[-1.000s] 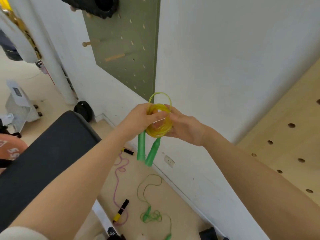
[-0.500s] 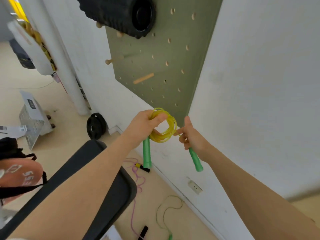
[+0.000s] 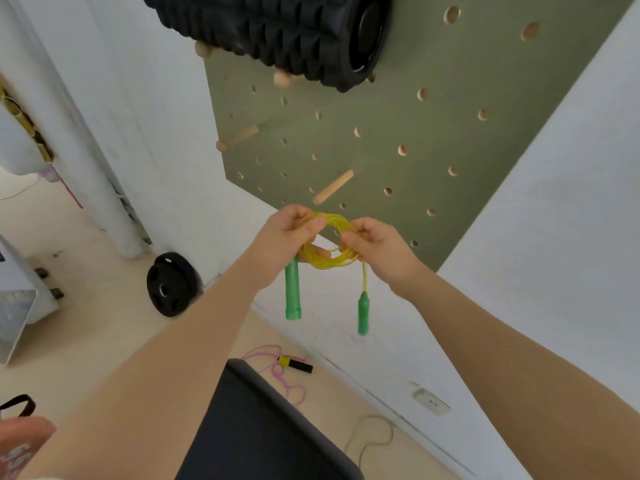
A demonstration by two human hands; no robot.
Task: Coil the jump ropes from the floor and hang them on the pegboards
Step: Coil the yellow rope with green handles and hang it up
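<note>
Two bare forearms rise from the lower corners of the frame and converge just above its centre, the left arm crossing up from the lower left, the right arm from the lower right. The left hand [image 3: 289,237] is seen from its back, knuckles up, its fingers curled over and its thumb tucked beneath, gripping the coiled yellow jump rope [image 3: 329,252] at the coil's left side. The right hand [image 3: 375,249] sits close beside it at the same height, wrist bent slightly, its fingertips and thumb pinching the coil's right edge.
</note>
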